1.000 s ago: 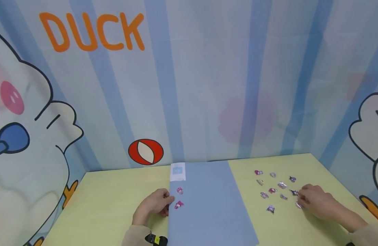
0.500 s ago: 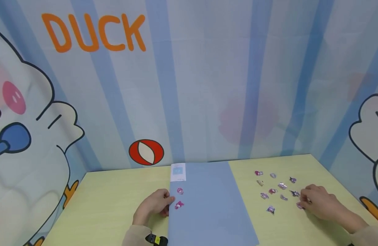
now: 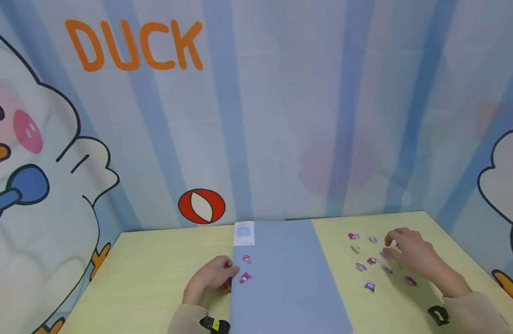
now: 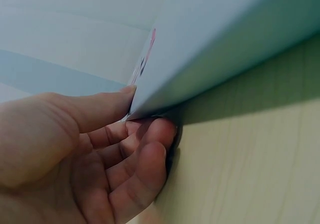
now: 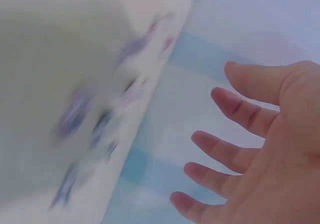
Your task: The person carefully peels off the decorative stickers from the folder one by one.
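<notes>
A blue folder [image 3: 287, 278] with a white label [image 3: 243, 233] at its top left corner lies on the table. Its left edge is pinched by my left hand [image 3: 212, 274], thumb above and curled fingers below. Two small pink stickers [image 3: 246, 259] are on the folder near that thumb. To the right, several pink and purple stickers [image 3: 369, 286] are scattered over the table. My right hand [image 3: 415, 253] is above this group, hiding part of it. In the right wrist view its fingers [image 5: 227, 154] are spread, with nothing between them.
The pale yellow table [image 3: 164, 260] ends at a striped blue curtain [image 3: 277, 116] printed with a duck [image 3: 35, 195] and a red ball [image 3: 202, 206]. A dark wrist strap [image 3: 438, 315] is at the right sleeve.
My right hand has left the sticker at the right of the group and moved up and left over the others. The left hand keeps its grip on the folder. The head view has shifted slightly.
</notes>
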Available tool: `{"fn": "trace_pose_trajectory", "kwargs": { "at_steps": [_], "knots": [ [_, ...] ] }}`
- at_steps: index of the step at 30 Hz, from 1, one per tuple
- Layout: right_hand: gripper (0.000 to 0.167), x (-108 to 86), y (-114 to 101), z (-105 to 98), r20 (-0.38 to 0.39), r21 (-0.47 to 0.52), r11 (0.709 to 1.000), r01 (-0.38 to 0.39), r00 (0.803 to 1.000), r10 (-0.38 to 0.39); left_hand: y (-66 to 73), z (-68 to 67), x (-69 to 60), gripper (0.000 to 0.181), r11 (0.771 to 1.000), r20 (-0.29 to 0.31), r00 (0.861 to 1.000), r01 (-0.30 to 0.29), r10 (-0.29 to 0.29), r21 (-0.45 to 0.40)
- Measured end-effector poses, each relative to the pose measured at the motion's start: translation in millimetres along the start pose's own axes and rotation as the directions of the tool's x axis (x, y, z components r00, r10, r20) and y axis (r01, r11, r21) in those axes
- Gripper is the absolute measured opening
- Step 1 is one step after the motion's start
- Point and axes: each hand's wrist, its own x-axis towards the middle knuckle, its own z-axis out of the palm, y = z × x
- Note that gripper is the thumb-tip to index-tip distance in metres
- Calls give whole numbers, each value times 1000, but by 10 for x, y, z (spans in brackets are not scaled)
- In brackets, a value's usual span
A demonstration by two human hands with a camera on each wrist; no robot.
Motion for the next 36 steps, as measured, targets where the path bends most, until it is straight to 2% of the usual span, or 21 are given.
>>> {"fn": "trace_pose_trajectory", "kwargs": {
  "at_steps": [8,15,19,24,32,36],
  "knots": [
    [8,315,-554,50,-19,102,994,42,999,-40,4,16,13,19,1000,-1,1000,6,-6,6],
    [14,574,-1068,68,3,213,975,58,998,-60,27,1,11,19,1000,-15,1000,17,-17,11],
    [15,676,-1322,122,14,238,970,59,998,-64,33,8,7,19,1000,-12,1000,20,-20,8],
    [16,804,-1620,238,51,269,963,14,998,-29,13,7,-8,20,1000,-14,999,29,-29,10],
    [17,940,-2066,510,107,360,930,-76,993,40,-4,5,0,20,1000,-12,1000,8,-8,7],
    [19,988,-2240,626,106,343,936,-75,994,41,10,6,15,19,1000,-8,1000,10,-10,3]
  ]
}}
